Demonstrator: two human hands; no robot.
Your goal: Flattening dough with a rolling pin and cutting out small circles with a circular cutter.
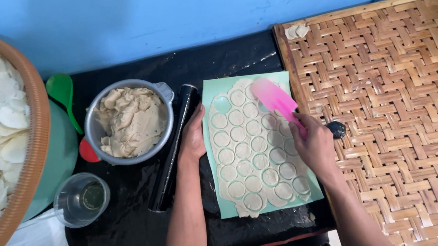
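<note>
Forearms: yours come up from the bottom edge, one on each side of the mint-green mat (220, 203).
Left hand (194, 136): you rest it flat, fingers together, on the mat's left edge, gripping nothing, just beside the black rolling pin (174, 148).
Right hand (314, 143): you have it closed around the handle of the pink spatula (275, 99), whose blade lies over the upper right of the dough.
Dough sheet (254, 151): it lies on the mat, scored with rows of cut circles.
Metal bowl (129, 121): left of the pin, it holds dough scraps.
Woven tray (404, 105): right of the mat.
Basket (35, 135): far left, full of pale discs.
Glass (82, 199): in front of the bowl.
</note>
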